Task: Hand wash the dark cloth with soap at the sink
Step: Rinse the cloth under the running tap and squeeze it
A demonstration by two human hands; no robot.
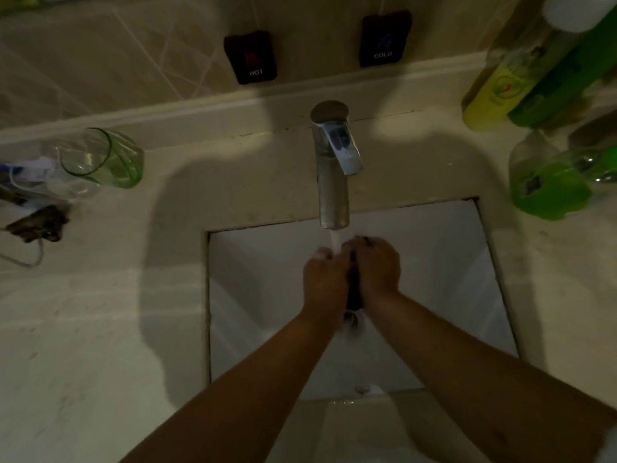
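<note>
The dark cloth (354, 292) is bunched between my two hands over the white sink (253, 295); only a narrow strip of it shows. My left hand (325, 282) and my right hand (379, 269) grip it from either side, fingers curled, right under the steel faucet (334, 182). Water runs from the spout onto my fingers and the cloth. Below my hands lies the drain (350, 319).
A green glass tumbler (103, 158) lies on the counter at the left, with a dark object and a cord (36, 225) nearer the edge. Green and yellow bottles (547, 182) stand at the right. HOT (250, 58) and COLD (384, 38) tags hang on the tiled wall.
</note>
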